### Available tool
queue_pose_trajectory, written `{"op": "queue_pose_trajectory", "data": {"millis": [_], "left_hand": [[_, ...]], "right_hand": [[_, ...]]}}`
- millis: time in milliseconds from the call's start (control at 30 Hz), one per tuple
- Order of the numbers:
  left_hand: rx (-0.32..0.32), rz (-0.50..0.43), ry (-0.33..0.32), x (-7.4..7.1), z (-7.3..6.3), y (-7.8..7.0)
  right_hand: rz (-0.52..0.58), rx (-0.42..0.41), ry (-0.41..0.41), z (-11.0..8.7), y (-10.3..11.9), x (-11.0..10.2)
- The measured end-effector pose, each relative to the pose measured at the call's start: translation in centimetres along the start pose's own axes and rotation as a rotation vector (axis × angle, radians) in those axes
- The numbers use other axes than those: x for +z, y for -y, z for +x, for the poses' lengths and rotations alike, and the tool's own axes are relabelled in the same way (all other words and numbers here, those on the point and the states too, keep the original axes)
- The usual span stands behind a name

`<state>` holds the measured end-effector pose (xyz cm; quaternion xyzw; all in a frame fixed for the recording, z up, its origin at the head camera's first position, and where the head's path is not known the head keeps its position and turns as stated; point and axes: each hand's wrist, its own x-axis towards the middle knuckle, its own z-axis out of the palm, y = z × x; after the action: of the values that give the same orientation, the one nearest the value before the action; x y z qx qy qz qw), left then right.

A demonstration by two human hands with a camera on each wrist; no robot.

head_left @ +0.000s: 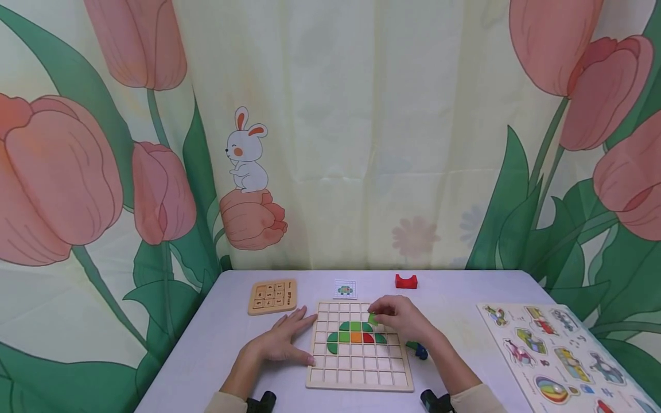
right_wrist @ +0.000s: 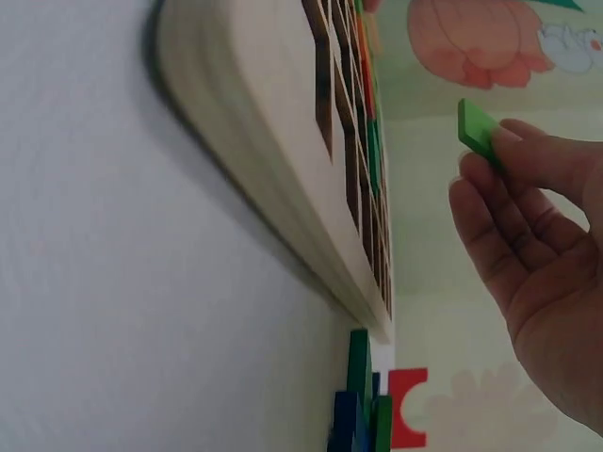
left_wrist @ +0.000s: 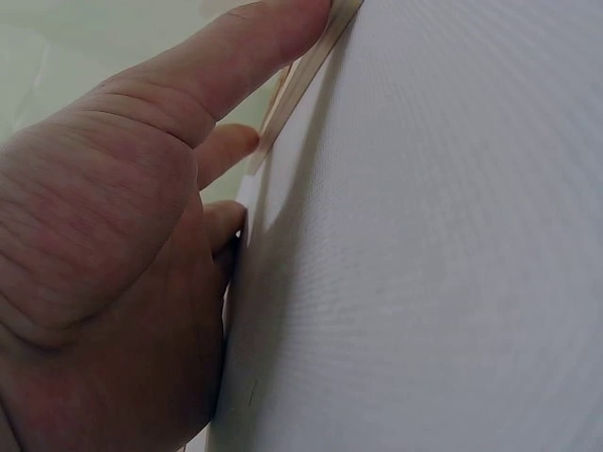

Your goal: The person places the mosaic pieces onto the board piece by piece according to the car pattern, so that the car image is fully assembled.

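My right hand (head_left: pixel 401 315) pinches a light green square tile (right_wrist: pixel 479 128) between thumb and fingers, above the upper right of a wooden grid board (head_left: pixel 361 378). On the board lie dark green curved tiles (head_left: pixel 333 343), light green squares (head_left: pixel 343 336), an orange tile (head_left: pixel 356 337) and a red tile (head_left: pixel 368 338), forming a domed shape. My left hand (head_left: pixel 281 338) is spread at the board's left side, its thumb and a fingertip at the wooden edge. The left wrist view shows this hand (left_wrist: pixel 113 217) from the palm side, beside the white table surface.
Behind the board lies a small pattern card (head_left: pixel 345 289). A wooden number puzzle (head_left: pixel 272 296) is at the back left, a red notched block (head_left: pixel 405 281) at the back right. Green and blue blocks (head_left: pixel 421 351) sit right of the board. A picture puzzle sheet (head_left: pixel 573 355) covers the right side.
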<state>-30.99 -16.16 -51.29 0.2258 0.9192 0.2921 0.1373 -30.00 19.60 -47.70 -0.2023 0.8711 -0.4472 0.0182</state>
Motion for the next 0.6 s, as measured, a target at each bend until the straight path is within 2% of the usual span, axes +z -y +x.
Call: {"op": "queue_pose_trajectory", "data": {"millis": [100,600], "left_hand": [[-0.001,0.000,-0.002,0.0,0.0,0.1],[-0.017,-0.008,0.000,0.1,-0.1,0.1]], "right_hand": [[0.009,-0.046,0.040,0.1,0.9,0.8],[-0.018,-0.085,0.163,0.9,2.7,3.8]]}}
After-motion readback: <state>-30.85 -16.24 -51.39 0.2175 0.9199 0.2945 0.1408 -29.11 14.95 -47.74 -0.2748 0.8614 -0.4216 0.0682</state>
